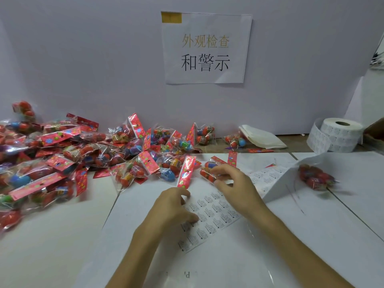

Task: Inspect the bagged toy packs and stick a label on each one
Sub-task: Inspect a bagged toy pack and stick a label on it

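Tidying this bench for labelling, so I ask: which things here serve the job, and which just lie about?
In use: white sheet of printed labels under the left hand; clear bagged toy pack with red header, held by the right hand; heap of like packs; white label roll.
Lying about: folded white paper stack; printed paper wall sign.

- Bright, soft, even light; only faint shadows under the fingers (223,170).
- Toy pack (316,177) well right of them is smeared by motion blur.
- Wide-angle bowing at edges; bagged pile (62,154) to their left glints.
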The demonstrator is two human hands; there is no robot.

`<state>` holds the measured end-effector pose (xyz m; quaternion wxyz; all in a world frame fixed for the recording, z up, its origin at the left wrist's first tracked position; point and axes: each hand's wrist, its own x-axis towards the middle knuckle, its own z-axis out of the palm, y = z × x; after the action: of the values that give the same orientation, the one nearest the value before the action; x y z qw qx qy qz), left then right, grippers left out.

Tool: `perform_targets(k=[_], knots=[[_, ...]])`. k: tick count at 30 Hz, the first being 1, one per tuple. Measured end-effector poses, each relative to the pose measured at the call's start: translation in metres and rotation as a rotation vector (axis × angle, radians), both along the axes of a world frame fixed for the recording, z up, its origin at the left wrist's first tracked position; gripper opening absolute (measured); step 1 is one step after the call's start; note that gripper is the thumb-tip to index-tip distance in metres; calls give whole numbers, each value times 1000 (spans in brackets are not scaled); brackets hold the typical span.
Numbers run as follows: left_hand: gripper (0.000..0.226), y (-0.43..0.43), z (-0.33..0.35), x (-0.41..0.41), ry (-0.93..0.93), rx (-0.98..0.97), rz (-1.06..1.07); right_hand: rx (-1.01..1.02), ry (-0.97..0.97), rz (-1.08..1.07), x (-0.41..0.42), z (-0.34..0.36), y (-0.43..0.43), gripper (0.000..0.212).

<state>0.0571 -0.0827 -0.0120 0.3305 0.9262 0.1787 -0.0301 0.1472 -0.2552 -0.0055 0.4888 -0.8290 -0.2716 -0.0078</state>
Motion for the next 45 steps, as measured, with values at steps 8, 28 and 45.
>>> perform_targets(k=[8, 28, 45], knots=[[61, -9, 1, -3, -97, -94, 3, -358, -68, 207, -5, -7, 0, 32], [39, -8, 22, -6, -104, -647, -109, -137, -239, -92, 11, -4, -9, 26], [47, -7, 18, -5, -327, -622, 78, -132, -316, 203, 4, -12, -2, 26]])
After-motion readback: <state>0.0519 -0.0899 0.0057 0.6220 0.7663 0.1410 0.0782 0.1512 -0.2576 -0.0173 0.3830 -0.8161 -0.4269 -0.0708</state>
